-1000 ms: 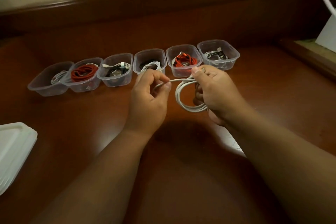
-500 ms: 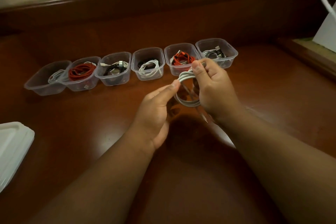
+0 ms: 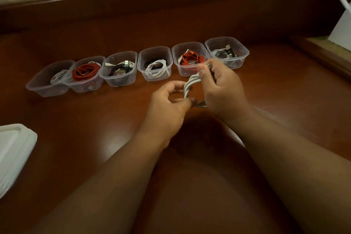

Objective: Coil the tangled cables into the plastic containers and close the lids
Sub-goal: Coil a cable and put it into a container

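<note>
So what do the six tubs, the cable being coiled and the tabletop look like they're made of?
Tubs: thin clear plastic, slightly frosted; the cables inside show through the walls.
White cable, held by both hands: smooth rubbery-looking jacket, bending into tight loops; the exact polymer can't be told.
Tabletop: reddish-brown wood or wood veneer with a glossy varnish, judging by the soft reflections.

One head-worn, wide-angle view only. It looks forward and steeply down onto the tabletop from the near side, close enough that both forearms fill the lower frame. The row of containers lies beyond the hands; the wall sits beyond that row.
</note>
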`<state>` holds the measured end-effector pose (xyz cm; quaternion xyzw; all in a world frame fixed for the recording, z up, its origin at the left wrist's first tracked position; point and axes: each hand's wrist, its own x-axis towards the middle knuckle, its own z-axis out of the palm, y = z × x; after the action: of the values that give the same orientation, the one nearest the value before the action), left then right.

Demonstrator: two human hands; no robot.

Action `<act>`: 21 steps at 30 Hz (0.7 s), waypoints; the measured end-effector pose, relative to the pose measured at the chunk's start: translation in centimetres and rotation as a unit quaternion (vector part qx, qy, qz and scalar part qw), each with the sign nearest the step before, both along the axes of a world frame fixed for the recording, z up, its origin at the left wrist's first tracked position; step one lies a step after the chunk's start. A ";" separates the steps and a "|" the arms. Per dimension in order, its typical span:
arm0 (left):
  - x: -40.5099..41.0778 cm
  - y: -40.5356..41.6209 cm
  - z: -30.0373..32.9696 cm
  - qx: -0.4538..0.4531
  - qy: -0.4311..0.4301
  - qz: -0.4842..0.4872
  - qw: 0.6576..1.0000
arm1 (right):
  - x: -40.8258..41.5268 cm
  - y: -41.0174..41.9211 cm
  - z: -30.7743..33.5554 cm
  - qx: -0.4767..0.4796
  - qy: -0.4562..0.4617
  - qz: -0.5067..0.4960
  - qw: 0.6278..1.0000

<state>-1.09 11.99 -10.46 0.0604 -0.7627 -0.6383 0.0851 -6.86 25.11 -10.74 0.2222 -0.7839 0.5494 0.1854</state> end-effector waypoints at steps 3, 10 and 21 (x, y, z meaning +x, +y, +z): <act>-0.1 -0.6 -0.1 -0.191 0.069 0.004 0.979 | -0.2 0.2 -0.2 0.036 0.027 -0.029 0.999; -0.2 -1.3 0.7 -0.105 0.020 -0.044 0.993 | -0.7 0.3 -0.2 0.032 0.016 -0.038 0.999; -0.7 -1.4 -0.1 0.012 0.052 0.052 0.997 | -0.1 -0.4 1.4 -0.379 -0.318 0.063 0.866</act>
<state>-1.83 10.62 -10.55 0.0675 -0.7452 -0.6444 0.1573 -7.00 24.66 -9.31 -0.0033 -0.5157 0.8559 -0.0394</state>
